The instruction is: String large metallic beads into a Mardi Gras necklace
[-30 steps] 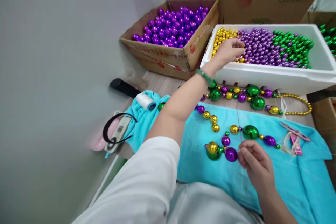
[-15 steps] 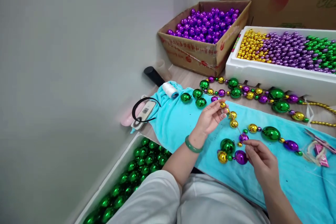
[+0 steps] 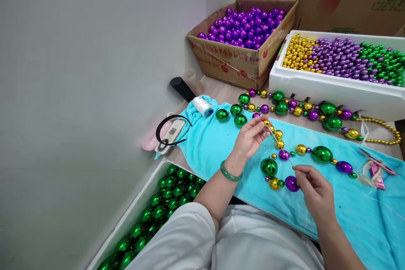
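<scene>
While the left hand (image 3: pixel 251 137) rests over the turquoise towel (image 3: pixel 215 143), its thumb and forefinger are pinched together on a small gold bead (image 3: pixel 267 123), the other fingers loosely curled beneath. The right hand (image 3: pixel 314 190) lies lower and nearer the body, fingertips drawn tight on the lower end of a needle (image 3: pixel 290 161); this hand is likewise nearly closed, with no gap showing between thumb and forefinger. The needle runs slantwise between the two hands, its upper end meeting the small gold bead. A green bangle (image 3: pixel 230 172) sits on the left wrist. Just beside the right fingertips, a partly made bead strand (image 3: pixel 322 154) of green, gold and purple beads lies curved on the towel, one large green bead between the two hands. Beyond the towel's far edge a longer finished strand (image 3: pixel 327 109) stretches along the wooden tabletop (image 3: pixel 228 93). Behind that stands a white foam box (image 3: pixel 316 88) holding gold, purple and green beads in separate patches, and to its left a cardboard box (image 3: pixel 234 65) of purple beads. A white thread spool (image 3: pixel 202 105) rests on the towel's left corner. Below the table edge, at lower left, a tray (image 3: pixel 131 217) holds large green beads.
</scene>
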Available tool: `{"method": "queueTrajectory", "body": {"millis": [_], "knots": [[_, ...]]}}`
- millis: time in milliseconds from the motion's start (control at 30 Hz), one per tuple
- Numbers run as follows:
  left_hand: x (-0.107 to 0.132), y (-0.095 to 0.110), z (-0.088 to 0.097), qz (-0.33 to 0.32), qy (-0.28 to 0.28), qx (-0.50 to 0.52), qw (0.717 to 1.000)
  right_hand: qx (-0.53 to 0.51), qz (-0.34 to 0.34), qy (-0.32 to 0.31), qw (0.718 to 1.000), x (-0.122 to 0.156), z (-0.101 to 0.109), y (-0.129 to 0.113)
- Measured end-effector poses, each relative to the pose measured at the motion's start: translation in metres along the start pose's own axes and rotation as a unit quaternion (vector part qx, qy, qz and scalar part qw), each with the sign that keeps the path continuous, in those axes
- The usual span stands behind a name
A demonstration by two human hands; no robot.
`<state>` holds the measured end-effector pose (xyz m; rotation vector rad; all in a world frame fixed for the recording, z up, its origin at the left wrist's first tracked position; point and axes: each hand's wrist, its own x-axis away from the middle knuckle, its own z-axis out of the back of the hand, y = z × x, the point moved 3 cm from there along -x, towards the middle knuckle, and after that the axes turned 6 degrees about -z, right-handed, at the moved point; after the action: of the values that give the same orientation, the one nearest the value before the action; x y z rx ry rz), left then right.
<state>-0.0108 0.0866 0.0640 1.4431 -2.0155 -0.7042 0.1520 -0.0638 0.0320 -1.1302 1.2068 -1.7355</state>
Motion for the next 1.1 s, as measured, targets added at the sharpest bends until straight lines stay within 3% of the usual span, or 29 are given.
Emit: {"method": "queueTrajectory", "body": {"millis": [367,633,767,900,1000,1100], "knots": [[-0.005,0.000,0.003,-0.031,0.014,-0.057,0.998,0.005,-0.006,-0.001,1.000,0.000,0.004,0.003],[-0.002,0.006,0.000,-0.110,-0.024,-0.134,0.985,0.029,0.004,0.010,1.000,-0.001,0.010,0.006],[-0.002,0.002,0.002,-0.089,-0.042,-0.143,0.985,0.027,0.004,0.006,1.000,-0.002,0.008,0.007],[0.002,-0.007,0.002,-0.018,-0.118,-0.176,0.977,-0.017,-0.009,-0.007,1.000,-0.004,0.006,0.000],[0.014,-0.017,-0.009,0.009,-0.225,-0.256,0.940,-0.120,-0.020,-0.031,0.992,-0.003,0.008,-0.015],[0.035,-0.030,-0.025,-0.026,-0.368,-0.419,0.830,-0.211,0.013,-0.033,0.977,0.000,0.016,-0.042]]}}
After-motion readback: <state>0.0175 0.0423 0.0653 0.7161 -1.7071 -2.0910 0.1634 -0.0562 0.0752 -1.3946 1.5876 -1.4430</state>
